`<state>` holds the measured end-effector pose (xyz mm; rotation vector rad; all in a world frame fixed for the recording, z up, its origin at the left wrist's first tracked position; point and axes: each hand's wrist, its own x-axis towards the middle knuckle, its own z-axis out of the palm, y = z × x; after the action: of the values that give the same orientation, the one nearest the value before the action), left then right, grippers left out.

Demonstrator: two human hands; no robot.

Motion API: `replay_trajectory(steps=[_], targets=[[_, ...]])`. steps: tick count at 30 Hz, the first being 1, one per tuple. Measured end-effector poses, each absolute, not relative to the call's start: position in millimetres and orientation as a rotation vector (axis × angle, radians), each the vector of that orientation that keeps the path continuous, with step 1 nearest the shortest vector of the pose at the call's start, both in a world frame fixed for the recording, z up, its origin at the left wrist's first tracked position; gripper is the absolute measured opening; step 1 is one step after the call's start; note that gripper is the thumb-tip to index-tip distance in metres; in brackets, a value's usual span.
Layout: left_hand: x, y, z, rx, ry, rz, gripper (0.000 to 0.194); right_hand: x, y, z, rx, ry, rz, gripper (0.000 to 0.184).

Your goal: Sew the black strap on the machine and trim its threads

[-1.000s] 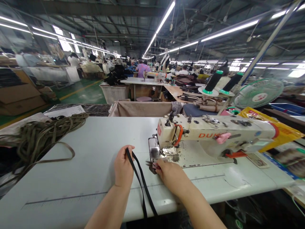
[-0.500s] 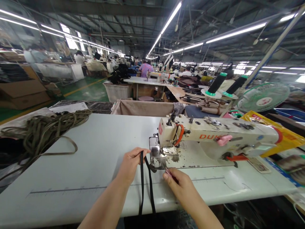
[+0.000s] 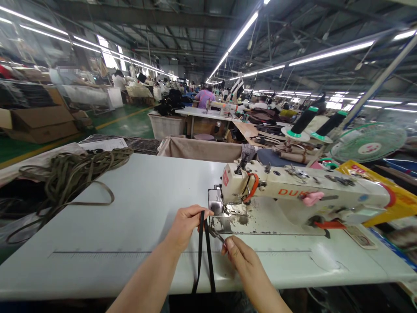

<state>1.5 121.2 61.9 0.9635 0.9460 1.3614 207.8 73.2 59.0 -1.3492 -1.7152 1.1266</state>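
Observation:
My left hand (image 3: 185,226) is closed on a black strap (image 3: 204,256), pinching it just left of the needle area of a cream sewing machine (image 3: 293,195). The strap's two lengths hang down over the front edge of the white table (image 3: 130,243). My right hand (image 3: 243,256) is closed on a small pair of snips (image 3: 215,234), whose blades point at the strap near my left fingers.
A heap of olive webbing (image 3: 68,174) lies on the table's left side. Thread cones (image 3: 306,119), a green fan (image 3: 368,141) and a yellow bag (image 3: 391,187) stand behind the machine. Other workstations and people fill the hall beyond.
My left hand carried the strap right toward the machine. My right hand drew back from under the presser foot and now holds snips at the strap.

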Motion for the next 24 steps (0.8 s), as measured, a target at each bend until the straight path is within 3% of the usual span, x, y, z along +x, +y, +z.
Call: replay_trajectory(steps=[9,15,24], targets=[[3,118,66,0.966,0.907,1.323,0.038,207,72,49,-1.314,-1.697,1.287,0.062],[2,117,68,0.994,0.806,1.263,0.037,198,66,65,-1.311,-1.739,1.097,0.058],[1,113,69,0.999,0.708,1.205,0.036,196,49,86,-1.374,-1.979,0.682,0.035]])
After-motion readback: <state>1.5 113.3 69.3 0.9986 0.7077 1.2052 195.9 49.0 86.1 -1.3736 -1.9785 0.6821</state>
